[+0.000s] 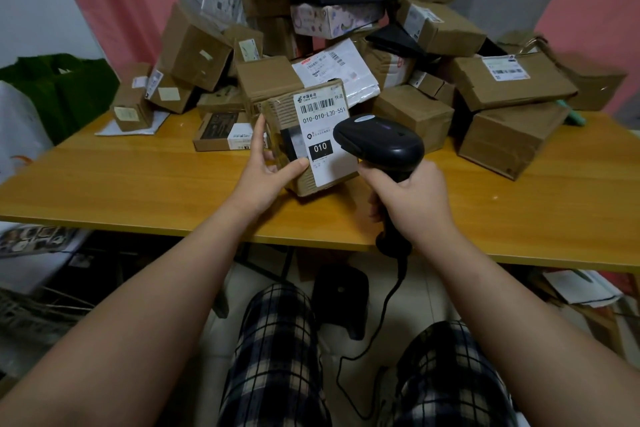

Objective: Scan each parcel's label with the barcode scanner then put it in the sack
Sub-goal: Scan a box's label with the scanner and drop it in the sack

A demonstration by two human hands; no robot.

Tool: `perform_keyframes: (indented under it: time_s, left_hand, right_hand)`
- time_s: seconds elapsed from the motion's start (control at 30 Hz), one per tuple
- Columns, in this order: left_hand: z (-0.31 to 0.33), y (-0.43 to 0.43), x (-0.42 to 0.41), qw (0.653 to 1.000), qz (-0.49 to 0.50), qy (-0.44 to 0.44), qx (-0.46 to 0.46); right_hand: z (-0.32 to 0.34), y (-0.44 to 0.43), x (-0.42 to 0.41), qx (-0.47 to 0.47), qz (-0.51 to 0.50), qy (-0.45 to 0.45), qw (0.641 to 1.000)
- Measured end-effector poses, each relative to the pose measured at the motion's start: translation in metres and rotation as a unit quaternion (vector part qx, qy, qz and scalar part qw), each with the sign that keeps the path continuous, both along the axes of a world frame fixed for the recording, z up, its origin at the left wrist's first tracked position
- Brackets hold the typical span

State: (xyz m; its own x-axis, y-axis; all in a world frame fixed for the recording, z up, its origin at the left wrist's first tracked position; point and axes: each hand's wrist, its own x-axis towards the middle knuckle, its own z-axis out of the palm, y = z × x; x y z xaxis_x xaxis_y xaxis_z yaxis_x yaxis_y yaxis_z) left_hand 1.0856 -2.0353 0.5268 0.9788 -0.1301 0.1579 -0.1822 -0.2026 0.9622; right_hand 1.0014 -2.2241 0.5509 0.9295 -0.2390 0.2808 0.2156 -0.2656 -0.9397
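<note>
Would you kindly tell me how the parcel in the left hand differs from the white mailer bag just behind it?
The held parcel is a brown corrugated box; the white mailer bag is soft, glossy plastic. The left hand grips the held parcel, tilted up at the barcode scanner; the white mailer bag lies in the pile. Both carry barcode labels.

A box (277, 111) is held tilted over the tabletop (138, 184) by the left grip (266, 177); a scanner (381, 146), clasped in the right grip (412, 198), is aimed at its label (322, 125).
</note>
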Motion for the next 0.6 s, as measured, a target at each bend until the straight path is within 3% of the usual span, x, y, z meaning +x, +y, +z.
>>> perform_keyframes:
  time_s: [0.27,0.43,0.6]
  left_hand:
    - [-0.005,0.005,-0.014,0.998,0.047,-0.021,-0.039]
    - [-0.015,0.039,-0.063,0.983,0.168,-0.023,-0.074]
    - [-0.038,0.089,-0.135,0.942,0.326,-0.067,-0.037]
  right_hand:
    - [-0.003,0.013,0.008,0.044,0.064,0.025,0.997]
    - [-0.011,0.042,0.014,0.014,0.171,0.054,0.984]
    - [-0.034,0.092,0.009,-0.043,0.337,0.066,0.938]
